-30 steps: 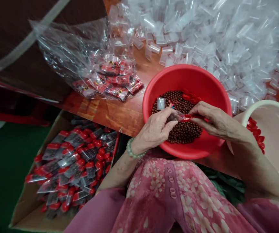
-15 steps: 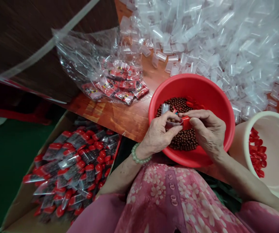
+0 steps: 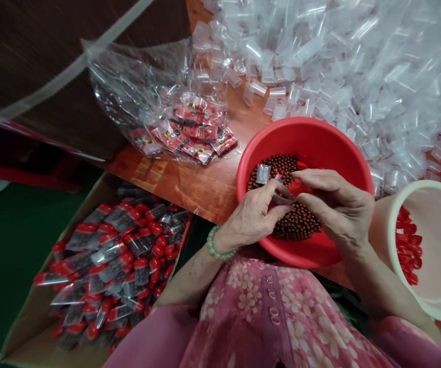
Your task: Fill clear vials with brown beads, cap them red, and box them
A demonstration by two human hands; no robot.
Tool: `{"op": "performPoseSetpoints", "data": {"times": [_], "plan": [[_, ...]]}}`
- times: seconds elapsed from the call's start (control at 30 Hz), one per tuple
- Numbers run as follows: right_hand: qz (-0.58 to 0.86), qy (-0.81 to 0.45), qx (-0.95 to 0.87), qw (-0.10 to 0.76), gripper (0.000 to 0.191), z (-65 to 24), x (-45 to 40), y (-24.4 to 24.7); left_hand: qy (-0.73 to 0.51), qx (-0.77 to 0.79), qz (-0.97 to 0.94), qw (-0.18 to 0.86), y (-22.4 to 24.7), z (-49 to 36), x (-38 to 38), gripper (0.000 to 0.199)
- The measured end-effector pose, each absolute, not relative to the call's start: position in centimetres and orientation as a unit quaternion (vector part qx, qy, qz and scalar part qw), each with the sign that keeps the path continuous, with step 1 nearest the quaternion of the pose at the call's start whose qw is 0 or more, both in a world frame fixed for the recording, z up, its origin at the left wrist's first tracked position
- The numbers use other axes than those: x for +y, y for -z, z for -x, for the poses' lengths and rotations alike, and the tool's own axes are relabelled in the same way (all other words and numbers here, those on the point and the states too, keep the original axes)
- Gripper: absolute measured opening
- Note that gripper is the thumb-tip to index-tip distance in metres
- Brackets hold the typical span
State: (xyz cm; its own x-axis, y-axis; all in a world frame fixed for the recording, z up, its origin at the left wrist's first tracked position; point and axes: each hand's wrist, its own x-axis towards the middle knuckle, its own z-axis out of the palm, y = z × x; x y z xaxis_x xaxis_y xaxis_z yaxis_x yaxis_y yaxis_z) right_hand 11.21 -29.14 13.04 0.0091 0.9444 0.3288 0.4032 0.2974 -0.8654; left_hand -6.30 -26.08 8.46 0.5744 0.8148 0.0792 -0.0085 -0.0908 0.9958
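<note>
Over a red basin [image 3: 343,148] of brown beads [image 3: 297,225], my left hand [image 3: 253,212] pinches a clear plastic container [image 3: 281,197], partly hidden by its fingers. Close beside it, my right hand [image 3: 337,207] grips a red cap [image 3: 298,187] between thumb and fingers, near the container's end. Whether cap and container touch is hard to tell. A clear, flat piece [image 3: 263,174] lies on the beads behind my left hand, and a few red caps are partly hidden behind my right hand.
Clear containers [image 3: 320,66] are heaped at the back. A plastic bag [image 3: 139,87] with red packets [image 3: 203,134] lies on the wooden table [image 3: 189,191]. Filled, red-capped containers [image 3: 109,250] fill a cardboard box [image 3: 32,327] at left. A white bucket [image 3: 435,245] at right holds red caps [image 3: 408,245].
My right hand has shifted slightly right and its fingers have lifted. The red cap is tilted differently, and the container in my left hand has turned. The view has moved a little.
</note>
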Motion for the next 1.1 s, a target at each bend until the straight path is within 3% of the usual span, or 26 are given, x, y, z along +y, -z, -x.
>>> {"op": "performPoseSetpoints", "data": {"times": [0.17, 0.37, 0.57, 0.83, 1.1], "plan": [[0.484, -0.267, -0.702, 0.449, 0.026, -10.6, -29.1, -12.4, -0.322, 0.291, -0.686, 0.585, -8.3, 6.6, -25.8, 0.023], [0.447, -0.245, -0.757, 0.410, 0.047, -11.5, -29.3, -11.9, -0.307, 0.293, -0.679, 0.599, -8.3, 6.8, -25.6, 0.028], [0.446, -0.093, -0.853, 0.253, 0.091, -11.1, -29.7, -11.2, -0.306, 0.306, -0.602, 0.671, -8.6, 6.8, -25.2, 0.023], [0.467, 0.035, -0.847, 0.251, 0.096, -9.8, -29.2, -9.2, -0.298, 0.292, -0.507, 0.754, -8.4, 6.5, -24.7, 0.034], [0.430, 0.086, -0.861, 0.256, 0.079, -10.0, -27.9, -10.1, -0.274, 0.281, -0.452, 0.801, -8.4, 5.8, -24.3, 0.045]]}}
